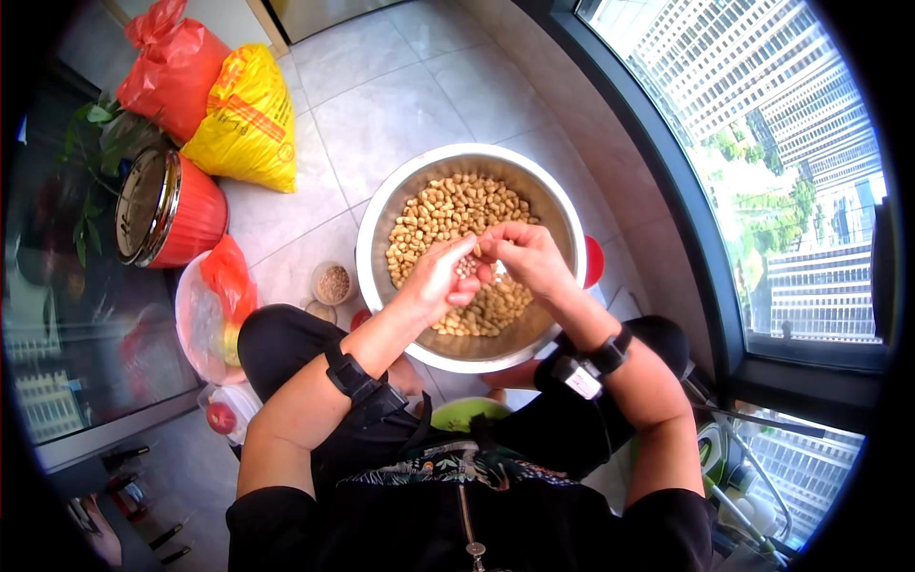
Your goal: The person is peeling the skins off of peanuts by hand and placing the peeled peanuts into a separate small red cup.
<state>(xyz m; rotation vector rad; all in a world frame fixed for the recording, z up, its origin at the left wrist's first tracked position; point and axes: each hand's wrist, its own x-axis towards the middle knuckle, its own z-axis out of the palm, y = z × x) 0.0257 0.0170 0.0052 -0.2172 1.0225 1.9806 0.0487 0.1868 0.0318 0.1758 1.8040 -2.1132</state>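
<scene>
A wide steel basin (pixel 381 186) in front of me holds many unshelled peanuts (pixel 448 205). Above its middle, my left hand (pixel 440 276) is cupped palm up, its fingers curled around a small heap of pinkish shelled peanuts (pixel 467 268). Thumb and fingers of my right hand (pixel 526 255) are pinched together at the left thumb tip. A small tan peanut (pixel 478 250) shows between the two hands there; whether its shell is whole is too small to tell.
A small clear container of peanut kernels (pixel 334 283) stands left of the basin. Farther left are a pink tub (pixel 191 315) with plastic bags, a red plant pot (pixel 195 205), and a yellow bag (pixel 250 124). A green bowl (pixel 467 410) sits between my legs; a window (pixel 762 172) is at right.
</scene>
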